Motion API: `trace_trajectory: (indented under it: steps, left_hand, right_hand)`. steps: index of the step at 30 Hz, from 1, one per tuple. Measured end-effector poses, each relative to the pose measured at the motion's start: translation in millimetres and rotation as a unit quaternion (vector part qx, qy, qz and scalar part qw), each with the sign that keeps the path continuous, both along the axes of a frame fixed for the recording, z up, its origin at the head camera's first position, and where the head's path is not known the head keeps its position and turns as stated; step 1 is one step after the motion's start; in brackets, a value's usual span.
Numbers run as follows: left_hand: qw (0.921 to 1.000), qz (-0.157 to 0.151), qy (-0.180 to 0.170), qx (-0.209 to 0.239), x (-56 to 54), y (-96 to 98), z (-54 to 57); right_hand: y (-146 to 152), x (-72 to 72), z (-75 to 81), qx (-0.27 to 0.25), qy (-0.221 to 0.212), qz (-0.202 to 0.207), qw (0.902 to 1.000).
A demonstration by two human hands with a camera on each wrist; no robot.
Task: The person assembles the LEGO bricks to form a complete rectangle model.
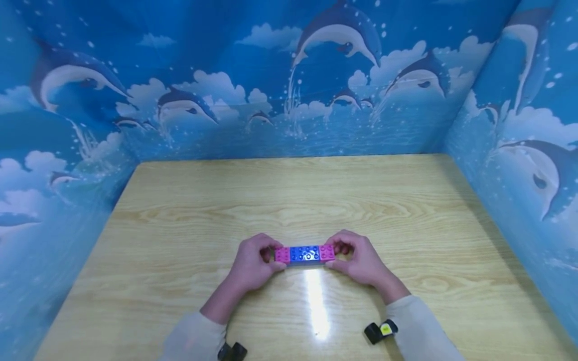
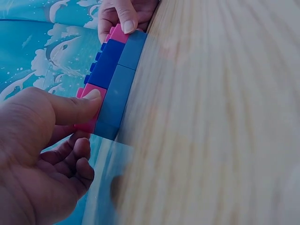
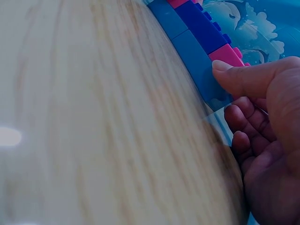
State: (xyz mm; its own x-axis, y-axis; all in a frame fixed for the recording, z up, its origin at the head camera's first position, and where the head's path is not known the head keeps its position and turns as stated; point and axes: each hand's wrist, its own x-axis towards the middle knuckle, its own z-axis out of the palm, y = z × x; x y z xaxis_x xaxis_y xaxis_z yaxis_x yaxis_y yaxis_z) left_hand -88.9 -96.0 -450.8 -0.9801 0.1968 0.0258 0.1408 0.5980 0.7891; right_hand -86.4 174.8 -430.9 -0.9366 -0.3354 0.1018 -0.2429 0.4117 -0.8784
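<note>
A two-layer row of toy building bricks lies low over the wooden table in front of me. Its top layer has a dark blue brick point(image 1: 304, 254) between a left pink brick point(image 1: 282, 254) and a right pink brick point(image 1: 327, 252). Below them, two lighter blue bricks point(image 2: 115, 96) stand end to end, their seam showing in both wrist views. My left hand point(image 1: 254, 263) pinches the left end, thumb on the pink brick's near side. At the other end my right hand point(image 1: 361, 258) pinches the right pink brick, thumb near the seam between layers. Studs face up.
The wooden table point(image 1: 289, 200) reflects a bright light streak point(image 1: 317, 306) just in front of the bricks. Blue dolphin-print sheets point(image 1: 253, 75) rise along its back and sides. Black straps with small boxes point(image 1: 374, 333) sit at both wrists.
</note>
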Motion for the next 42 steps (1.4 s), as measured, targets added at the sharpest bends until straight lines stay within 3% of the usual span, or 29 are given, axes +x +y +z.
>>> trace_trajectory:
  steps: [10, 17, 20, 30, 36, 38, 42]
  left_hand:
    - [0.9992, 0.029, -0.027, 0.005, 8.4, -1.8, -2.4]
    - [0.9977, 0.035, -0.054, 0.024, 7.5, -2.9, -3.6]
    - [0.9967, 0.038, -0.063, 0.034, 6.9, -3.7, -3.6]
    - [0.9921, 0.072, -0.088, 0.053, 6.2, -2.3, -2.4]
    - [0.9887, 0.094, -0.102, 0.057, 5.1, -1.5, 0.2]
    - [0.9875, 0.101, -0.105, 0.059, 4.6, -1.3, 0.0]
    - [0.9866, 0.11, -0.103, 0.063, 3.7, -0.4, 0.4]
  right_hand:
    - [-1.0, -0.4, -3.0, 0.004, 0.0, 0.001, 1.0]
    - [8.6, -10.9, -35.5, 0.005, 0.004, -0.006, 1.0]
    - [11.3, -12.5, -40.0, 0.0, 0.01, -0.004, 0.9999]
    - [12.8, -11.5, -41.6, -0.014, 0.016, -0.007, 0.9997]
    - [9.7, -10.2, -42.0, -0.017, 0.003, -0.038, 0.9991]
    - [5.8, -7.4, -33.2, -0.012, -0.009, -0.051, 0.9986]
    - [2.1, -7.5, -31.4, -0.007, -0.028, -0.075, 0.9967]
